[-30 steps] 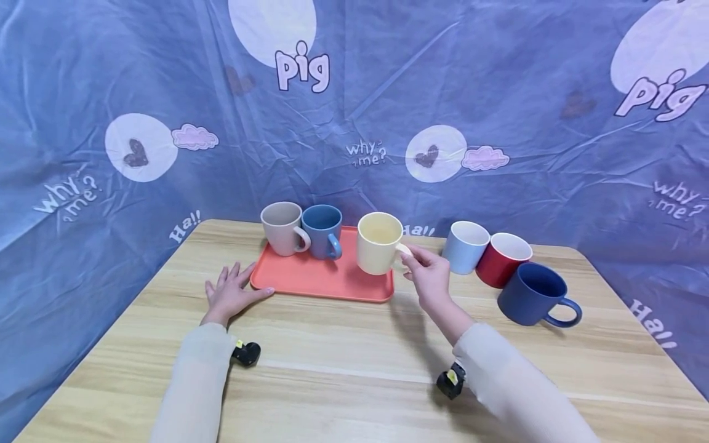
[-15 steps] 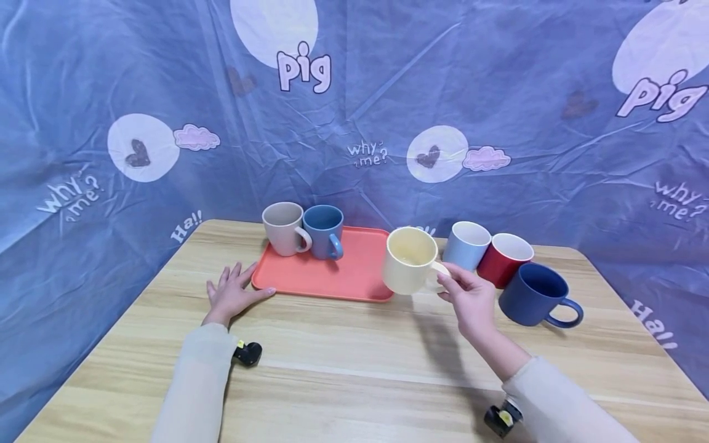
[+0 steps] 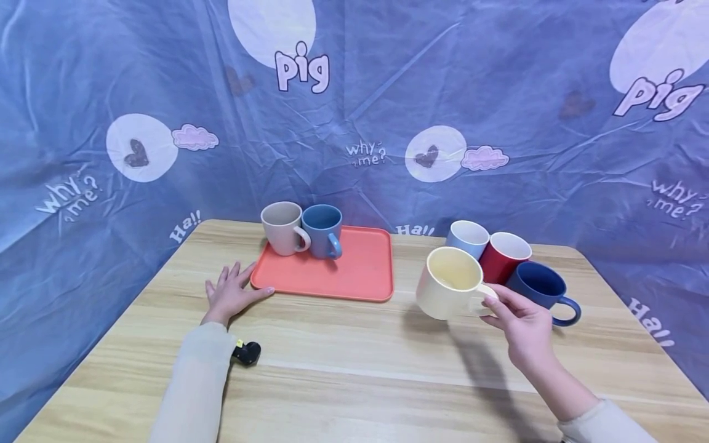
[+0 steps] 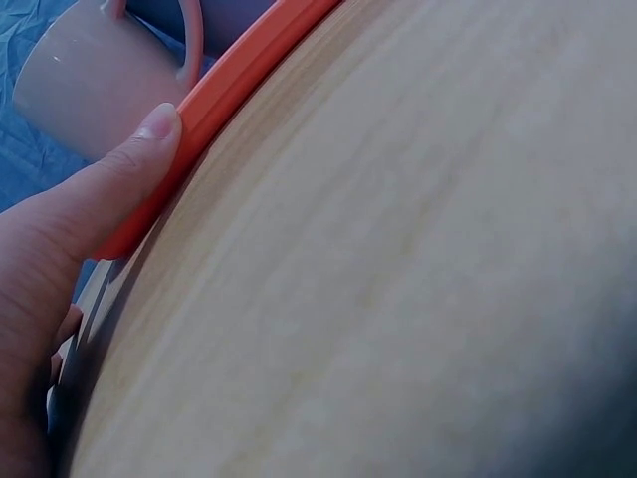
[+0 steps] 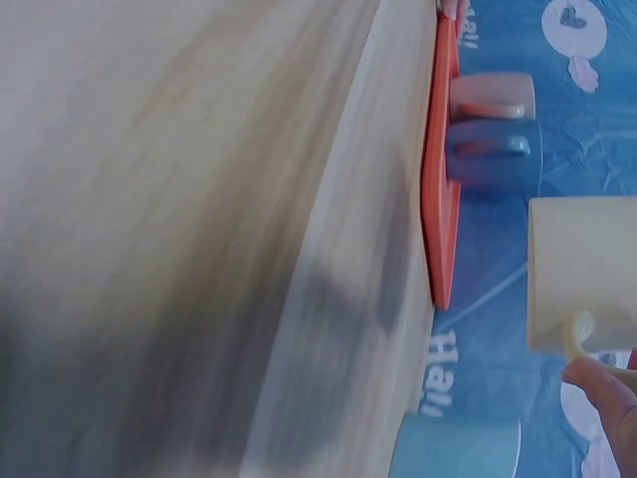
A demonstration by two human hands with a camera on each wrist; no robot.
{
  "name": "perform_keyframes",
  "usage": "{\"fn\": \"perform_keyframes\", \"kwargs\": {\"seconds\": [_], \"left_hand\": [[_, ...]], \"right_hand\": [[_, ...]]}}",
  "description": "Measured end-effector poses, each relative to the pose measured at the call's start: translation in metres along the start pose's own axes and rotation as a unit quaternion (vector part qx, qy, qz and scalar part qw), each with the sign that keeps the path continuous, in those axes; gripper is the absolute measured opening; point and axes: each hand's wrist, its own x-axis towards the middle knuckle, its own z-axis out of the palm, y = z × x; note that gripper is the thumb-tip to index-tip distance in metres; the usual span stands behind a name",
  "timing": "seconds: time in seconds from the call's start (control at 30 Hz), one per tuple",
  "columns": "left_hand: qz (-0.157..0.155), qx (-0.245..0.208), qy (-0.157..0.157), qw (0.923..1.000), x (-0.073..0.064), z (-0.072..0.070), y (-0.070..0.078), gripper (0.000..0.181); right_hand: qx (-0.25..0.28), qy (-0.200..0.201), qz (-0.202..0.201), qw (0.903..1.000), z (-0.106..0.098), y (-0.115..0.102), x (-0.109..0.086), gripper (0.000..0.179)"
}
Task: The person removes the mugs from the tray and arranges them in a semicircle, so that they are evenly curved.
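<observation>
My right hand (image 3: 523, 326) pinches the handle of a cream mug (image 3: 440, 292) and holds it upright above the table, right of the coral tray (image 3: 354, 280). In the right wrist view the cream mug (image 5: 587, 269) hangs at the right edge with the thumb at its handle. My left hand (image 3: 229, 295) lies with fingers spread at the tray's front left corner; in the left wrist view its thumb (image 4: 149, 139) touches the tray rim. A grey mug (image 3: 281, 231) and a blue mug (image 3: 320, 231) stand side by side on the tray's left part.
Behind the cream mug stand a light blue mug (image 3: 468, 237), a red mug (image 3: 498, 264) and a navy mug (image 3: 537, 286), close together on the wooden table (image 3: 332, 375). A printed blue cloth (image 3: 354, 111) hangs behind the table.
My right hand has carried the cream mug from above the tray's right part rightward and toward me, partly covering the other mugs. The left hand and tray have stayed in place.
</observation>
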Motion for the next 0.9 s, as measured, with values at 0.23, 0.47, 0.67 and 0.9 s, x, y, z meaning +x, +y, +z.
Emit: {"fn": "perform_keyframes", "kwargs": {"seconds": [0.23,0.47,0.67,0.9], "left_hand": [[-0.002,0.002,-0.001,1.0000,0.000,0.000,-0.001,0.095],[-0.001,-0.001,-0.001,1.0000,0.000,0.002,0.000,0.096],[-0.001,-0.002,-0.002,1.0000,0.000,0.003,-0.002,0.095],[0.001,-0.003,0.000,1.0000,0.000,0.002,-0.001,0.094]], "right_hand": [[0.016,-0.026,-0.007,0.9995,-0.034,-0.010,-0.012,0.033],[0.025,-0.053,0.001,0.9983,-0.066,-0.019,-0.025,0.034],[0.047,-0.068,0.013,0.9965,-0.093,-0.025,-0.036,0.033],[0.062,-0.049,0.011,0.9968,-0.114,-0.034,-0.046,0.033]]}}
